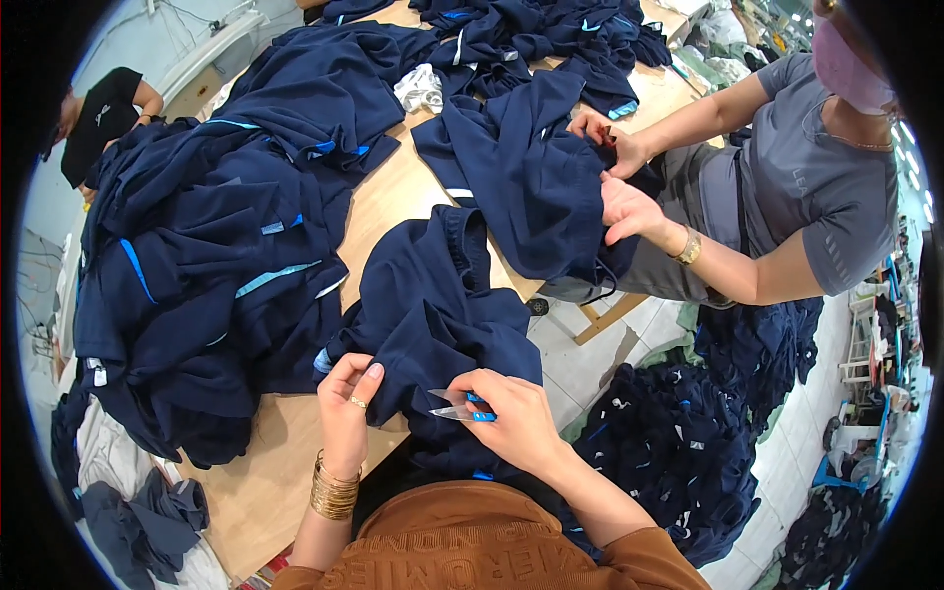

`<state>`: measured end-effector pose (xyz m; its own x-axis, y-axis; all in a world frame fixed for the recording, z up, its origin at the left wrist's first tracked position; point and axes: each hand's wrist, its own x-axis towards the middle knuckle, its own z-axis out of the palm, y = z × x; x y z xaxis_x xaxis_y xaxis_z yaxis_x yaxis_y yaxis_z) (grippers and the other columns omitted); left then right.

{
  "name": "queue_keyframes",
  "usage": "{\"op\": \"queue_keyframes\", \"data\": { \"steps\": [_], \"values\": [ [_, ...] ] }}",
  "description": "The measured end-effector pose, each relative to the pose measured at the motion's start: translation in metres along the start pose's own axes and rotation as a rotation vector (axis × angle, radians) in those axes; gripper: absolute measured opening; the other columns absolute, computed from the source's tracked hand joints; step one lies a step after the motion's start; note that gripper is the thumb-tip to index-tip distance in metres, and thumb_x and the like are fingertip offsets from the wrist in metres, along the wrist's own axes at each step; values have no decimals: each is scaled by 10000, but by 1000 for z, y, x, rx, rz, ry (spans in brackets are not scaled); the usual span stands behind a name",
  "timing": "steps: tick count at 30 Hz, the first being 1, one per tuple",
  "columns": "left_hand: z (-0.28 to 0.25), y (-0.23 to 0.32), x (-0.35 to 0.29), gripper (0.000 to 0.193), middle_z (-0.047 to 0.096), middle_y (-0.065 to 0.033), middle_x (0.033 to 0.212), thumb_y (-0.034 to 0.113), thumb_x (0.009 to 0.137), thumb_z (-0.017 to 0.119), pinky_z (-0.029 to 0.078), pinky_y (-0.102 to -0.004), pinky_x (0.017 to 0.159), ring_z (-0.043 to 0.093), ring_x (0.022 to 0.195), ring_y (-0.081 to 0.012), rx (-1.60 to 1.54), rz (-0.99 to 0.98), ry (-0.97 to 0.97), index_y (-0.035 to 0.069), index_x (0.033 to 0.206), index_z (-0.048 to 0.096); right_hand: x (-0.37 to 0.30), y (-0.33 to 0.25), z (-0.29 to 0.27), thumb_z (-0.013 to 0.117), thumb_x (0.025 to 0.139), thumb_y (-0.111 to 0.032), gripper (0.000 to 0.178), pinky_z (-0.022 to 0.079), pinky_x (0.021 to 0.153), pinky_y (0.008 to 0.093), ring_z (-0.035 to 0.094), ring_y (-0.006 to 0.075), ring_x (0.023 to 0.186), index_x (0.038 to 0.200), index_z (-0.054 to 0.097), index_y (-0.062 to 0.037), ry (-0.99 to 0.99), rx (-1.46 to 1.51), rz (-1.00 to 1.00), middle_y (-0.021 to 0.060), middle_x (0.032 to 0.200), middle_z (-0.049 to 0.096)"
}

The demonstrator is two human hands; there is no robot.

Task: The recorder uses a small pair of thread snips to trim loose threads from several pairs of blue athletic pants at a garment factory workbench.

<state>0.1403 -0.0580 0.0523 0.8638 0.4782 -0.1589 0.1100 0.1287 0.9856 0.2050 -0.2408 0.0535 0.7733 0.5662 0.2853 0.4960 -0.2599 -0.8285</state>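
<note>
Navy trousers (pixel 433 285) with a gathered elastic waistband lie in front of me, partly over the table edge. My left hand (pixel 349 403) pinches the cloth at their near left side, thumb and finger pressed together. In my right hand (pixel 511 418) is a pair of small thread snips (pixel 460 405) with blue parts. The two pointed blades stand apart over the cloth and point left, toward my left hand. Whether the tips touch the fabric I cannot tell.
A large heap of navy garments (pixel 216 256) covers the table's left side. The wooden tabletop (pixel 265 482) shows nearby. At right, a co-worker's hands (pixel 629 202) handle another navy garment (pixel 531 177). More navy garments (pixel 669 442) are piled on the tiled floor. Another person (pixel 103 123) stands far left.
</note>
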Motion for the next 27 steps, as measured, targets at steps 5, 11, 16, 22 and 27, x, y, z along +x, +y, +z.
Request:
{"op": "queue_keyframes", "data": {
  "steps": [5, 11, 16, 22, 27],
  "values": [
    [0, -1, 1, 56, 522, 67, 729, 74, 844, 593, 326, -158, 610, 430, 667, -9, -18, -9, -12, 29, 812, 581, -1, 0, -1, 620, 711, -27, 167, 461, 551, 312, 576, 251, 606, 844, 538, -86, 1, 10, 23, 56, 736, 576],
    [-1, -2, 0, 55, 526, 63, 742, 75, 850, 587, 340, -161, 616, 437, 674, -13, -28, -13, -50, 25, 827, 582, -1, -4, -1, 603, 727, -25, 151, 468, 559, 313, 586, 247, 615, 847, 538, -90, -9, 28, 43, 51, 759, 594],
    [-3, 0, -2, 45, 523, 62, 743, 64, 850, 585, 352, -160, 630, 443, 682, -14, -8, -9, -51, 22, 833, 582, -3, -1, -2, 660, 697, -15, 187, 472, 581, 257, 609, 196, 658, 859, 575, -57, -44, 7, 68, 39, 792, 615],
    [-2, 0, -3, 47, 533, 54, 752, 60, 854, 580, 366, -163, 643, 458, 693, -18, 14, -1, -55, 16, 837, 581, -2, -3, -3, 654, 694, -2, 189, 474, 579, 251, 611, 184, 653, 859, 576, -52, -50, 5, 71, 40, 788, 615],
    [-1, 1, -2, 42, 553, 41, 769, 47, 852, 577, 393, -169, 677, 486, 717, -28, 6, -23, -81, 5, 850, 581, 0, -7, -6, 650, 690, 12, 198, 476, 579, 249, 610, 178, 646, 864, 578, -52, -53, -4, 66, 39, 778, 614]
  ]
}}
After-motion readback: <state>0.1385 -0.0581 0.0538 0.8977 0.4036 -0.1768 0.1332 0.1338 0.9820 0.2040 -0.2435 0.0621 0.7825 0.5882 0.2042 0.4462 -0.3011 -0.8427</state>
